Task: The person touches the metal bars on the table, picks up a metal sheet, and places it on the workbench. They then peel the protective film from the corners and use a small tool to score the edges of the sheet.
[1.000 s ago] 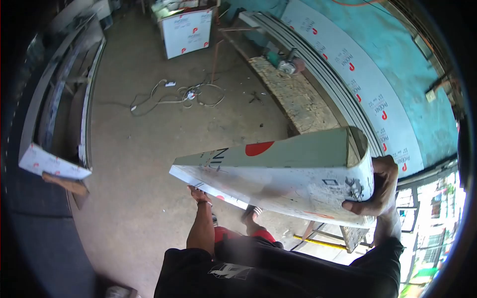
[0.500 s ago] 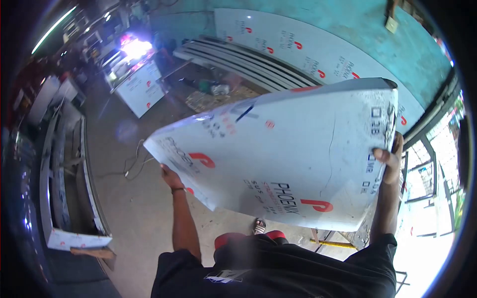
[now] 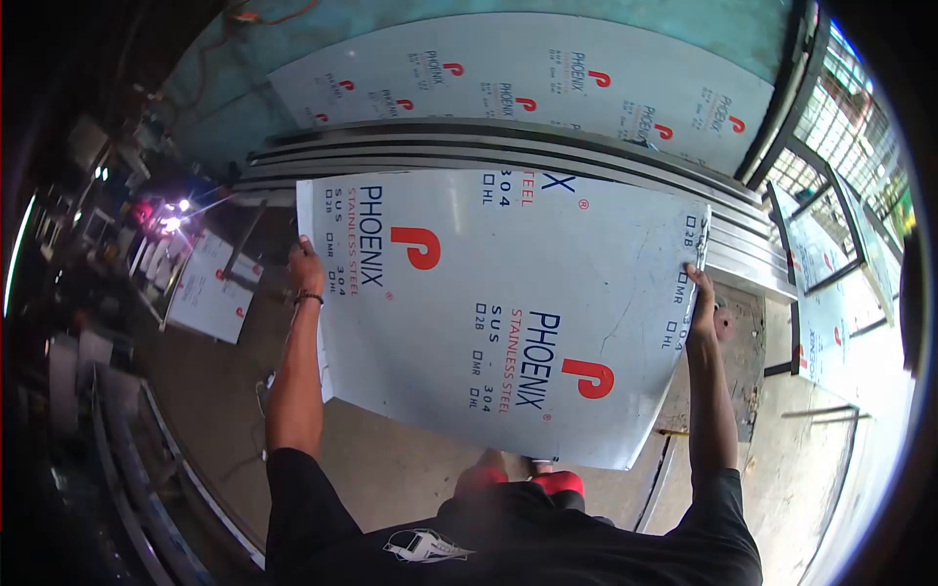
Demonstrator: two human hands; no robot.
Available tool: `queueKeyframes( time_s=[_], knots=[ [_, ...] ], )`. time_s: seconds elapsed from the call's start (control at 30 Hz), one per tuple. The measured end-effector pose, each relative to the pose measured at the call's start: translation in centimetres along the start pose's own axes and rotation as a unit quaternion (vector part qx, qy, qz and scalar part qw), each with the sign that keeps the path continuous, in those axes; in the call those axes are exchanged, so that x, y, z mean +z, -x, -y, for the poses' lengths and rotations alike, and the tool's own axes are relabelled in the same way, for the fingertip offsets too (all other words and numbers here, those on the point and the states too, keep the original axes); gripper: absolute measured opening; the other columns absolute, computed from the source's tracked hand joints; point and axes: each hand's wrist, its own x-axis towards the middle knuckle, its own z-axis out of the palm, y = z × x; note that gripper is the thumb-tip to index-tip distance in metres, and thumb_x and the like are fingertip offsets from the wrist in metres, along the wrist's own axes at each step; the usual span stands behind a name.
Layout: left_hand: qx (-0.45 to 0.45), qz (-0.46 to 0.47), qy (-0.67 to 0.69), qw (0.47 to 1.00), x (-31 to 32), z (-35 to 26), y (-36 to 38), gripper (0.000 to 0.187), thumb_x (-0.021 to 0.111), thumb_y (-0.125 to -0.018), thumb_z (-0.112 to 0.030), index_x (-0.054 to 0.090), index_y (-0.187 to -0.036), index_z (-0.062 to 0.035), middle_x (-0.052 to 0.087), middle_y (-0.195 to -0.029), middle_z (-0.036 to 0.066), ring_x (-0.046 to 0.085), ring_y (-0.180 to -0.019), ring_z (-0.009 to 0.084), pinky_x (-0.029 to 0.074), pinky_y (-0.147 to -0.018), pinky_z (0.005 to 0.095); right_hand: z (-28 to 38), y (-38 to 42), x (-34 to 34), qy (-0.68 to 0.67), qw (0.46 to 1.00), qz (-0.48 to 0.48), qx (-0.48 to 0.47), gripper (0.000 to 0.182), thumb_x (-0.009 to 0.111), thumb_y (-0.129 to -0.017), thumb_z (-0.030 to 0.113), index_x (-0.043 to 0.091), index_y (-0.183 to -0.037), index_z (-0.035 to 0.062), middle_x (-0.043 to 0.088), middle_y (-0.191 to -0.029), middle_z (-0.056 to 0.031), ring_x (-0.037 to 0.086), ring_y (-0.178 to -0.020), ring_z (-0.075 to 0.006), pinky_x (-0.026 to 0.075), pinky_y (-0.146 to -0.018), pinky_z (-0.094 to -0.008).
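Observation:
Across the middle of the head view is a stainless steel panel [image 3: 459, 264] covered in white film with red and dark blue print. Its side edges look folded. My left hand [image 3: 306, 268] is closed on the left edge. My right hand [image 3: 701, 296] grips the opposite edge, its thumb on the printed face. The fingers behind the panel are hidden on both sides. The panel's near edge hangs above my feet, and its far edge overlaps a stack of long metal sections [image 3: 723, 195].
A large film-covered sheet [image 3: 547, 68] leans on the teal wall. At left, bright sparks [image 3: 174, 217] glow beside another film-covered panel [image 3: 210, 293]. Metal frames [image 3: 831, 244] stand at right, near a worn wooden board [image 3: 747, 342]. A long metal trough [image 3: 147, 459] lies at lower left.
The panel has swung from a tilted position to nearly level and facing me, still in both hands. My view has turned right, so the sparks and wall sheet sit further left.

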Motion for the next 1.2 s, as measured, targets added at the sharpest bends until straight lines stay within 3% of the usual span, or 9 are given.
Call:
queueKeyframes(
  time_s=[0.13, 0.3, 0.33, 0.43, 0.57, 0.8, 0.97, 1.0, 1.2],
  knots=[
    [0.000, 0.083, -0.006, 0.996, 5.0, -1.2, -0.1, 0.054, 0.037, -0.103, -0.045, 0.065, -0.102, 0.0020, 0.067, -0.097, 0.029, 0.063, -0.092, 0.0494, 0.050, -0.077, 0.0546, -4.3, -0.5, -2.2, -0.050, 0.997, -0.047, 0.044, 0.053, 0.065, -0.083, 0.042, 0.062, -0.111, -0.0030, 0.067, -0.089, -0.0111, 0.066, -0.075, -0.0193, 0.052, -0.069, -0.0319],
    [-0.008, 0.163, -0.089, 0.982, 7.8, -3.6, 0.6, 0.052, 0.040, -0.103, -0.043, 0.063, -0.099, 0.0035, 0.066, -0.096, 0.029, 0.064, -0.091, 0.0493, 0.050, -0.075, 0.0537, -7.7, -0.6, -3.4, -0.111, 0.981, -0.052, 0.148, 0.064, 0.065, -0.086, 0.042, 0.053, -0.131, -0.0018, 0.068, -0.109, -0.0136, 0.067, -0.095, -0.0236, 0.054, -0.084, -0.0362],
    [-0.022, 0.183, -0.112, 0.976, 6.8, -4.9, 0.7, 0.052, 0.041, -0.103, -0.042, 0.063, -0.097, 0.0043, 0.066, -0.094, 0.030, 0.064, -0.089, 0.0491, 0.050, -0.074, 0.0533, -7.6, -0.5, -3.6, -0.140, 0.975, -0.039, 0.170, 0.056, 0.068, -0.085, 0.040, 0.057, -0.126, 0.0034, 0.068, -0.108, -0.0096, 0.065, -0.093, -0.0221, 0.053, -0.082, -0.0361],
    [0.047, 0.169, -0.050, 0.983, 10.2, -2.2, 0.4, 0.056, 0.037, -0.104, -0.041, 0.065, -0.098, 0.0070, 0.066, -0.097, 0.032, 0.063, -0.093, 0.0496, 0.050, -0.078, 0.0532, -8.5, -0.4, -3.7, -0.132, 0.971, -0.059, 0.193, 0.059, 0.068, -0.085, 0.041, 0.056, -0.129, 0.0030, 0.068, -0.109, -0.0105, 0.065, -0.093, -0.0233, 0.053, -0.084, -0.0362],
    [0.024, 0.192, 0.000, 0.981, 12.5, 0.2, 0.0, 0.050, 0.045, -0.103, -0.039, 0.060, -0.097, 0.0089, 0.065, -0.089, 0.032, 0.065, -0.086, 0.0490, 0.050, -0.073, 0.0523, -9.9, -1.0, -4.3, -0.121, 0.968, -0.067, 0.210, 0.063, 0.069, -0.084, 0.042, 0.055, -0.131, 0.0026, 0.067, -0.110, -0.0116, 0.065, -0.094, -0.0248, 0.053, -0.085, -0.0368],
    [0.012, 0.200, -0.076, 0.977, 11.4, -1.0, 0.5, 0.050, 0.045, -0.103, -0.038, 0.060, -0.096, 0.0085, 0.065, -0.088, 0.033, 0.065, -0.086, 0.0491, 0.050, -0.073, 0.0527, -11.0, -1.0, -4.6, -0.111, 0.964, -0.095, 0.224, 0.062, 0.067, -0.085, 0.042, 0.056, -0.128, -0.0011, 0.067, -0.107, -0.0135, 0.067, -0.091, -0.0237, 0.054, -0.080, -0.0360],
    [0.040, 0.115, -0.054, 0.991, 13.2, 2.4, 0.5, 0.050, 0.046, -0.103, -0.040, 0.061, -0.095, 0.0077, 0.065, -0.087, 0.032, 0.064, -0.085, 0.0497, 0.050, -0.072, 0.0538, -11.3, -0.9, -4.7, -0.097, 0.966, -0.119, 0.209, 0.060, 0.067, -0.085, 0.043, 0.057, -0.125, -0.0007, 0.068, -0.106, -0.0128, 0.067, -0.089, -0.0224, 0.054, -0.078, -0.0361],
    [0.007, 0.197, -0.110, 0.974, 10.5, -0.7, 0.8, 0.052, 0.046, -0.103, -0.041, 0.060, -0.095, 0.0080, 0.065, -0.085, 0.032, 0.064, -0.083, 0.0496, 0.049, -0.070, 0.0539, -11.1, -0.6, -4.7, -0.096, 0.962, -0.113, 0.227, 0.059, 0.068, -0.084, 0.043, 0.058, -0.125, 0.0005, 0.068, -0.105, -0.0121, 0.067, -0.087, -0.0228, 0.054, -0.077, -0.0358],
    [0.032, 0.182, -0.128, 0.975, 12.3, 2.4, 1.4, 0.051, 0.046, -0.103, -0.039, 0.062, -0.091, 0.0081, 0.065, -0.086, 0.032, 0.064, -0.083, 0.0494, 0.050, -0.069, 0.0524, -10.7, -0.2, -3.6, -0.074, 0.954, -0.128, 0.262, 0.056, 0.068, -0.084, 0.042, 0.061, -0.121, 0.0003, 0.070, -0.100, -0.0115, 0.067, -0.080, -0.0221, 0.054, -0.073, -0.0344]
  ],
)
